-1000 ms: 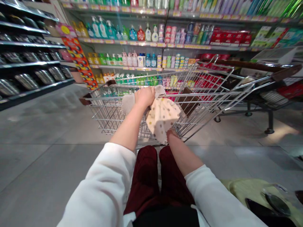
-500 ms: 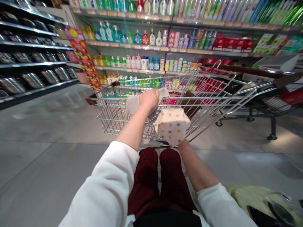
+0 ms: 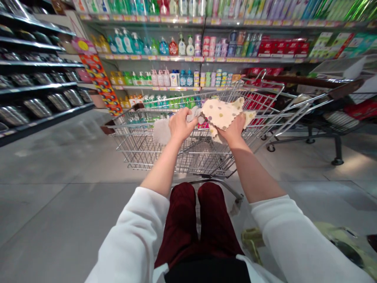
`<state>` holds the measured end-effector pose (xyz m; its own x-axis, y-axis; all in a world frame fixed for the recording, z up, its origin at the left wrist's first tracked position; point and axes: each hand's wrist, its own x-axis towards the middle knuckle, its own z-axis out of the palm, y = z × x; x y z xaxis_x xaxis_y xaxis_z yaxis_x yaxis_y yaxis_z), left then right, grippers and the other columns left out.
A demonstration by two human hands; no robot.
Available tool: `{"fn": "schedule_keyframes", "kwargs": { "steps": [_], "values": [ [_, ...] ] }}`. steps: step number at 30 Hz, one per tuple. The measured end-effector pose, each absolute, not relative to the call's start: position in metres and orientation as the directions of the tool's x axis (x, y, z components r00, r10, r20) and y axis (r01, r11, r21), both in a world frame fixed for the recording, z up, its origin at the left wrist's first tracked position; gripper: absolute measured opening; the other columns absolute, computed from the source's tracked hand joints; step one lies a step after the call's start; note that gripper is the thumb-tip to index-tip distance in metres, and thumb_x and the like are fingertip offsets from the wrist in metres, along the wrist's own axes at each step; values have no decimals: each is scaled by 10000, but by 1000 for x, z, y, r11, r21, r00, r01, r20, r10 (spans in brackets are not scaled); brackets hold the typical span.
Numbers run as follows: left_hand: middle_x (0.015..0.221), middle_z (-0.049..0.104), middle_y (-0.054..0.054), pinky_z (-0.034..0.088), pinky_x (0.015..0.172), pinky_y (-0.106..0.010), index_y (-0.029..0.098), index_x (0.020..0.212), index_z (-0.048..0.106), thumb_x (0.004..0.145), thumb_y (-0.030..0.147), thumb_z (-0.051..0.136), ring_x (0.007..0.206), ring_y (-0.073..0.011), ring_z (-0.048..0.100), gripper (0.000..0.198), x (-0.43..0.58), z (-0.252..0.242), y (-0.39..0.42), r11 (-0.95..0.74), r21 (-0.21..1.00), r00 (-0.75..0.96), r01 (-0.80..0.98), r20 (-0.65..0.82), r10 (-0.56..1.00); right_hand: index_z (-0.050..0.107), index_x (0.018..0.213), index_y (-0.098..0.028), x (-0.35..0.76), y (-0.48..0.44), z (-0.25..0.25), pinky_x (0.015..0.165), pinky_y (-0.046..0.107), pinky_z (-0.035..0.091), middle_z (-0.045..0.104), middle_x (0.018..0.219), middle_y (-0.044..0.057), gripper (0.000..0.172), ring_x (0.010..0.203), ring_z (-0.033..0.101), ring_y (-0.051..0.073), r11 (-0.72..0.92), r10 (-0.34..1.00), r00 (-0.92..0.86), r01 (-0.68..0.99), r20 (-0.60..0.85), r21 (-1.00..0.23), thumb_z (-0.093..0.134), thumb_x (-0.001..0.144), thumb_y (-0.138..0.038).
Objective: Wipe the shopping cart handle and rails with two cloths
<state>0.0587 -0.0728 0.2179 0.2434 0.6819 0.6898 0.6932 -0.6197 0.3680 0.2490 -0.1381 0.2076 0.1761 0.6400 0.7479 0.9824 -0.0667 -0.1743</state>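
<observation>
My left hand point(image 3: 180, 126) is closed on a grey cloth point(image 3: 161, 132) at the near top rail of a metal shopping cart point(image 3: 141, 157). Part of that cloth hangs left of the hand, and a bunched end sticks out to the right. My right hand point(image 3: 235, 130) grips a cream dotted cloth point(image 3: 220, 113) with scalloped edges over the same rail, farther right. The cloth covers some of its fingers. Between the two hands, the cloths nearly meet.
Shelves of bottles and tubs point(image 3: 182, 47) stand behind the cart. Metal bowls fill a rack point(image 3: 38, 108) on the left. Another cart point(image 3: 335, 141) is at the right, and a pale green bag point(image 3: 338, 236) lies low right. My knees point(image 3: 196, 196) are close to the cart.
My right hand has risen from below the rail to the rail with the dotted cloth, which now spreads over it. My left hand stays on the rail, its fingers shifted slightly.
</observation>
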Motion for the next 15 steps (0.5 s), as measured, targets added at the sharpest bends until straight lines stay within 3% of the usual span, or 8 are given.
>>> {"fn": "schedule_keyframes", "kwargs": {
  "steps": [4, 7, 11, 13, 15],
  "values": [
    [1081, 680, -43, 378, 1057, -405, 229, 1036, 585, 853, 343, 607, 1047, -222, 604, 217, 66, 189, -83, -728, 284, 256, 624, 806, 533, 587, 1345, -156, 255, -135, 202, 1139, 502, 310, 597, 1367, 143, 701, 1315, 472, 341, -122, 635, 172, 985, 753, -122, 517, 835, -632],
    [1178, 662, -53, 278, 1162, -453, 223, 1210, 545, 866, 244, 557, 1157, -232, 572, 345, 71, 175, -87, -745, 229, 249, 626, 847, 470, 606, 1312, -151, 256, -133, 201, 1125, 506, 313, 608, 1345, 154, 705, 1273, 490, 349, -159, 626, 195, 980, 755, -121, 532, 811, -642],
    [1154, 648, -82, 433, 1024, -421, 185, 1431, 398, 848, 275, 597, 1109, -246, 586, 622, 74, 184, -90, -702, 321, 141, 636, 846, 514, 601, 1310, -161, 256, -133, 200, 1136, 509, 303, 577, 1383, 150, 718, 1292, 470, 353, -149, 607, 206, 978, 767, -145, 554, 778, -640],
    [1147, 635, -84, 467, 961, -419, 223, 1400, 465, 834, 326, 636, 1105, -262, 583, 600, 75, 191, -91, -678, 331, 150, 656, 824, 547, 589, 1323, -176, 257, -133, 199, 1166, 507, 269, 561, 1404, 137, 710, 1322, 445, 342, -113, 601, 196, 981, 775, -160, 539, 784, -635],
    [1265, 592, -85, 433, 1023, -439, 270, 1294, 573, 850, 350, 626, 1210, -275, 532, 454, 75, 193, -94, -679, 283, 211, 677, 810, 547, 589, 1322, -192, 260, -132, 197, 1195, 513, 233, 552, 1413, 125, 702, 1358, 416, 339, -66, 602, 202, 977, 772, -205, 543, 776, -630]
  ]
}}
